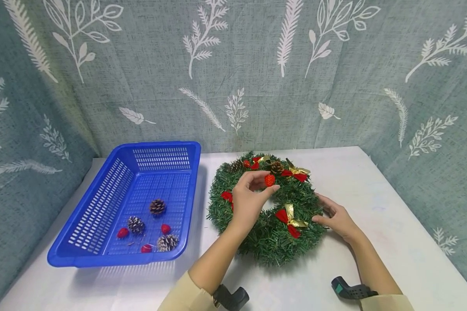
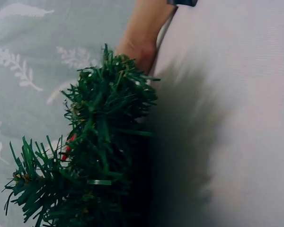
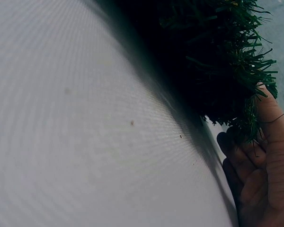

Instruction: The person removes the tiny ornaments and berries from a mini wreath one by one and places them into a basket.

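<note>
1. The head view is looking forward and down from above the counter (image 1: 373, 207), taking in the whole wreath (image 1: 268, 242).
2. The left wrist view is sitting close beside the wreath (image 2: 99, 156), low over the counter.
3. The right wrist view is skimming the counter (image 3: 75, 142), sharing the wreath's (image 3: 217, 56) edge.

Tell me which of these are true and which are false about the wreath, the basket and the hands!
1. The left hand pinches a red berry over the wreath. True.
2. The basket is red. False: it is blue.
3. Three pine cones lie in the basket. True.
4. The right hand holds a pine cone. False: it rests at the wreath's edge, holding none.
5. The wreath lies in the basket. False: it lies on the table beside it.
</note>
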A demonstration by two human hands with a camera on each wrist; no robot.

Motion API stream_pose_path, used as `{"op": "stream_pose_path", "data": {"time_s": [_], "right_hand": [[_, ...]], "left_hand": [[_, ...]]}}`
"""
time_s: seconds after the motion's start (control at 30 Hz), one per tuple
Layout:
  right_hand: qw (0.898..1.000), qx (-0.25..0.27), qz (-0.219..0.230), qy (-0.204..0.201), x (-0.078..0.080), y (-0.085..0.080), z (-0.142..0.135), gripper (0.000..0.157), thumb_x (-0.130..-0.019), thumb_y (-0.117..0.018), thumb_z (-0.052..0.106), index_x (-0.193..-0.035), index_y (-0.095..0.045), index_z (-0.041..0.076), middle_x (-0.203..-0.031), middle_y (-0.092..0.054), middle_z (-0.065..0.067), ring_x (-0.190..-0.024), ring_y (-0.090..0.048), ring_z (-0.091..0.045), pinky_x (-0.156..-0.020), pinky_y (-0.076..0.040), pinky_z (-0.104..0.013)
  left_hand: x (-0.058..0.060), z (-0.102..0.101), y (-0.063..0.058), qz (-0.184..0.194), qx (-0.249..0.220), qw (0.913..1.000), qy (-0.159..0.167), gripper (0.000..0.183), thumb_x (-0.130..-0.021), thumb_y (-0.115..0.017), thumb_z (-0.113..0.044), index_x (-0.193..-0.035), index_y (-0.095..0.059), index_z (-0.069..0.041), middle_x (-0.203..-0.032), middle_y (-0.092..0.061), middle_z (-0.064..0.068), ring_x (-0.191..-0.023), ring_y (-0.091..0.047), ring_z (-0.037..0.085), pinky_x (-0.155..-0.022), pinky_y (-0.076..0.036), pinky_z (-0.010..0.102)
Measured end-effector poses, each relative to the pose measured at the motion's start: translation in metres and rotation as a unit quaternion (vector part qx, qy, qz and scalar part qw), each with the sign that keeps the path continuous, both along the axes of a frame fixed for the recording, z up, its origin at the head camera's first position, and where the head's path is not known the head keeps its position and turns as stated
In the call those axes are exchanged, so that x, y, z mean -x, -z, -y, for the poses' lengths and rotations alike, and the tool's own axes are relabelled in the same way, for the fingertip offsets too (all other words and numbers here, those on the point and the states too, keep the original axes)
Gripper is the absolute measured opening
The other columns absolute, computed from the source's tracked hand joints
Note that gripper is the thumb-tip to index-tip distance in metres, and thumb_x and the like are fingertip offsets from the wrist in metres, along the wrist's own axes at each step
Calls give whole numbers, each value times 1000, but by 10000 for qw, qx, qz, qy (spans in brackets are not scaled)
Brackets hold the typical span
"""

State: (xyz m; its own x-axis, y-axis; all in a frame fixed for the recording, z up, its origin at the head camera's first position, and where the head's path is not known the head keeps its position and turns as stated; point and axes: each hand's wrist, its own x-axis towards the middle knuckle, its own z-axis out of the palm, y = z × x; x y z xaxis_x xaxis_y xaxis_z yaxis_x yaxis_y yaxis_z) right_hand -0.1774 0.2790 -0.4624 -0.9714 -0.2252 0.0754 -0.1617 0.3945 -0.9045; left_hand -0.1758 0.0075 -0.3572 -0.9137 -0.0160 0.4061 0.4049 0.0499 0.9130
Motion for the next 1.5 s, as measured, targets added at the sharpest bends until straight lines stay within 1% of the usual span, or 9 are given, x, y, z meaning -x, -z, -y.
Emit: {"op": "stream_pose_path", "data": {"time_s": [0.13, 0.3, 0.37, 0.47, 0.53, 0.6, 0.83, 1.13, 1.5], "right_hand": [[10000, -9, -17, -12, 1, 1, 0, 75, -86, -69, 11, -147, -27, -3, -143, -34, -32, -132, -32, -46, -107, -24, -55], [10000, 51, 1, 3, 1, 1, -1, 74, -86, -69, 9, -147, -28, -2, -144, -33, -32, -133, -31, -46, -103, -33, -14], [10000, 52, -4, 10, 0, 1, -1, 74, -85, -69, 10, -147, -28, -1, -144, -33, -32, -133, -31, -46, -99, -32, -7], [10000, 1, -27, 27, 0, 0, 0, 75, -85, -69, 11, -146, -28, -1, -143, -35, -31, -132, -32, -45, -109, -33, -28], [10000, -34, -37, 42, 0, 0, 0, 74, -85, -69, 11, -146, -28, -1, -142, -37, -30, -132, -33, -44, -109, -29, -46], [10000, -23, -16, 58, 0, -1, 1, 74, -85, -69, 11, -146, -29, -1, -141, -38, -30, -131, -34, -44, -107, -24, -55], [9999, -80, 3, 85, 0, -2, 0, 74, -85, -69, 9, -146, -29, -2, -141, -38, -30, -132, -33, -45, -108, -24, -55], [10000, 31, 31, -37, -2, -5, 0, 73, -86, -68, 9, -147, -27, -2, -143, -33, -32, -133, -31, -47, -107, -23, -57], [10000, -3, 50, 8, -2, -5, 0, 73, -87, -68, 9, -147, -27, -3, -141, -36, -33, -131, -32, -47, -107, -24, -57]], "left_hand": [[-7, 3, 0, 130, -50, 9999, 7, 32, -73, -82, -14, -102, -68, -7, -100, -63, 6, -89, -63, 19, -82, -54, 37], [-16, 12, 0, 399, -29, 9992, -27, 34, -71, -83, -16, -101, -68, -11, -100, -64, 2, -88, -63, 15, -82, -54, 35], [-20, 16, 1, 478, -43, 9988, -55, 35, -71, -84, -16, -101, -68, -12, -100, -65, 1, -88, -63, 14, -80, -54, 33], [-25, 23, 1, 488, -18, 9988, -106, 35, -70, -84, -15, -101, -68, -12, -100, -66, 2, -88, -63, 15, -77, -55, 29], [-28, 28, 2, 470, 53, 9988, -145, 34, -70, -84, -13, -100, -68, -12, -99, -66, 2, -88, -64, 15, -73, -55, 27], [-31, 33, 4, 463, 90, 9987, -169, 33, -70, -84, -12, -100, -68, -11, -99, -66, 2, -88, -65, 15, -72, -56, 28], [-41, 49, 8, 282, 121, 9988, -383, 36, -68, -84, -8, -99, -67, -8, -98, -65, 3, -85, -64, 13, -80, -55, 34], [-44, 67, 14, -60, -165, 9980, -614, 34, -67, -82, 2, -96, -64, 1, -97, -64, 11, -82, -63, 11, -79, -55, 26], [-38, 87, 4, 603, -335, 9932, -936, 37, -68, -82, 1, -99, -63, 2, -92, -67, 9, -81, -64, 10, -77, -55, 22]]}}
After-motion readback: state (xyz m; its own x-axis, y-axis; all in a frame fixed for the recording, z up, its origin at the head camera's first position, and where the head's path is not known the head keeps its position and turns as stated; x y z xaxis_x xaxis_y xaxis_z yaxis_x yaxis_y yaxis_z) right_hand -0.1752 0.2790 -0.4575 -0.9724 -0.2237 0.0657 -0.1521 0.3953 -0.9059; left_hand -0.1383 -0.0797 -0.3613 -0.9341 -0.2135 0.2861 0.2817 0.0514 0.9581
